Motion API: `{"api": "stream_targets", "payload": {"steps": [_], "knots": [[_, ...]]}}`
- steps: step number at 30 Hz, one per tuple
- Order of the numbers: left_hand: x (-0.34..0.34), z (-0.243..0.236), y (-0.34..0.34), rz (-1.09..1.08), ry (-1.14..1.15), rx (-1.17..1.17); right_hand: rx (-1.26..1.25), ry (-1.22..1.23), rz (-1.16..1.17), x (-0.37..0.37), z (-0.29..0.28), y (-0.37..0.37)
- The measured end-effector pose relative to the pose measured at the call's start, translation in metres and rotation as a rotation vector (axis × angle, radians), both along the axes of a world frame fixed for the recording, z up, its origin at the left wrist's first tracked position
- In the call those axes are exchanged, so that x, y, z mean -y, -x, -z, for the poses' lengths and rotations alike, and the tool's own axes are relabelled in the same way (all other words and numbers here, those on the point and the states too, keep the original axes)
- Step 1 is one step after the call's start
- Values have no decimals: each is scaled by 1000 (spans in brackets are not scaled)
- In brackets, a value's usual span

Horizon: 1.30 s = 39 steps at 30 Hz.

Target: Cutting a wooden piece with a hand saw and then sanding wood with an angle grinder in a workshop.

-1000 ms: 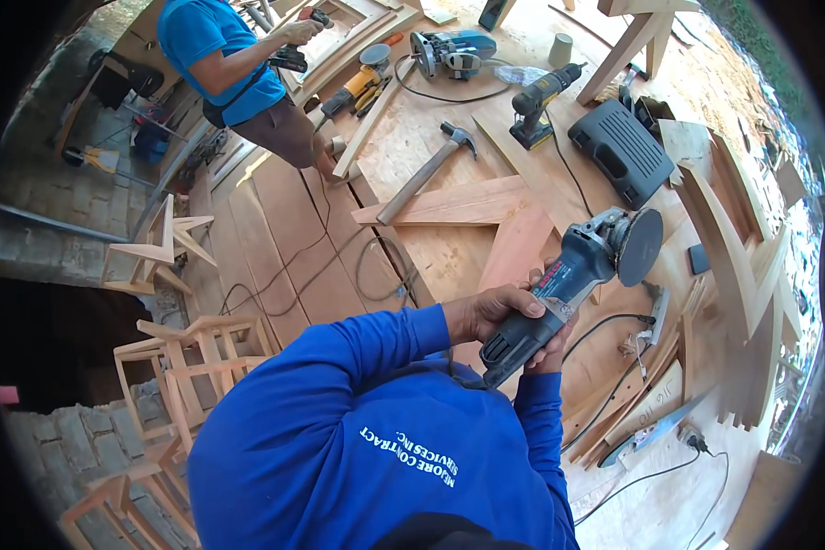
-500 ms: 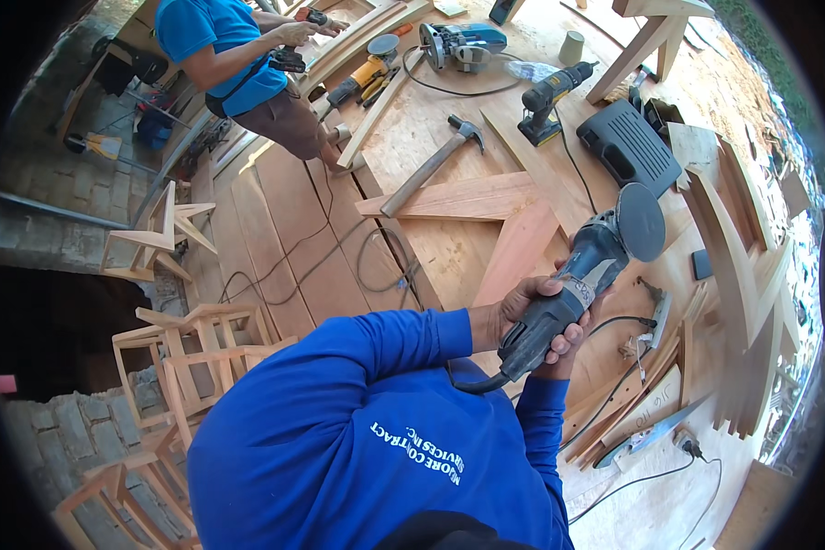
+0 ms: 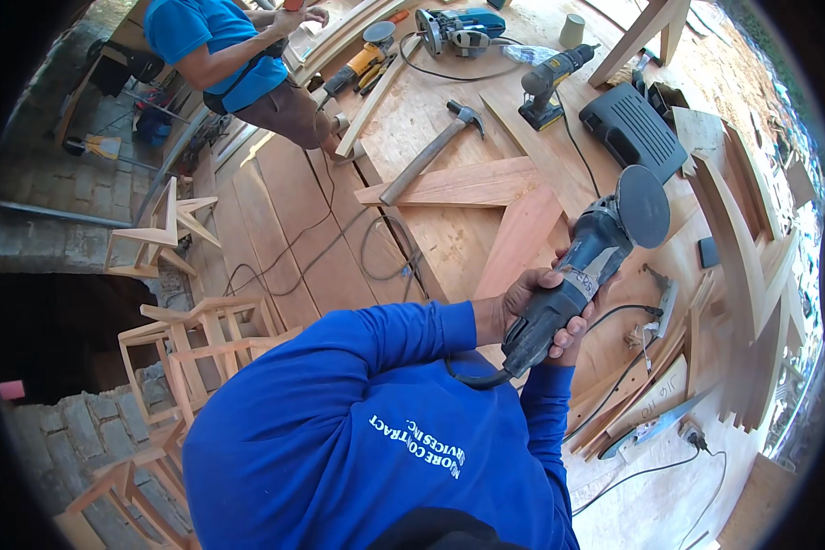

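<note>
An angle grinder (image 3: 552,307) with a round grey disc (image 3: 643,207) is held over the workbench, its disc end pointing up and away to the right. My left hand (image 3: 525,295) wraps the grinder's body from the left side. From below and the right, my right hand (image 3: 570,337) closes around the same body, fingertips curling over its edge. The tool's dark cord runs from its rear end toward my blue sweater. Just beyond the grinder lie two joined, angled wooden pieces (image 3: 486,186), with a hammer (image 3: 431,154) resting across one.
On the bench are a cordless drill (image 3: 552,87), a black tool case (image 3: 634,130), a blue power tool (image 3: 463,32) and a yellow grinder (image 3: 356,69). Curved wooden parts (image 3: 733,266) stand at right. Chair frames (image 3: 197,335) are at left. A person in blue (image 3: 213,46) works far left.
The grinder has shifted slightly up in view, its disc turned a little. Both hands keep their hold. The other person has moved their hands slightly.
</note>
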<state>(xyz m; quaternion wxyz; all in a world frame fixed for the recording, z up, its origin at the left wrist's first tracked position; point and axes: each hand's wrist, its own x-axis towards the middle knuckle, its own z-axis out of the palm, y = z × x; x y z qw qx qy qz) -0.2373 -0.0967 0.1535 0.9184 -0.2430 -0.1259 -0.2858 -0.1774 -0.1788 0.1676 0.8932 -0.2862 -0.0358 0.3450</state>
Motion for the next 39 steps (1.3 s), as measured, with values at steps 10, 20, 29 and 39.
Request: {"api": "stream_targets", "payload": {"steps": [10,20,29,39], "knots": [[2,6,3,-7,-25,-44,11,102,75,-3,-11,6],[4,-16,0,-20,42,-90,-66,5,42,2,1,1],[11,-3,1,-12,-76,-115,-60,17,75,16,15,0],[-20,-1,3,-25,-515,-279,-231,-32,22,19,23,8]]}}
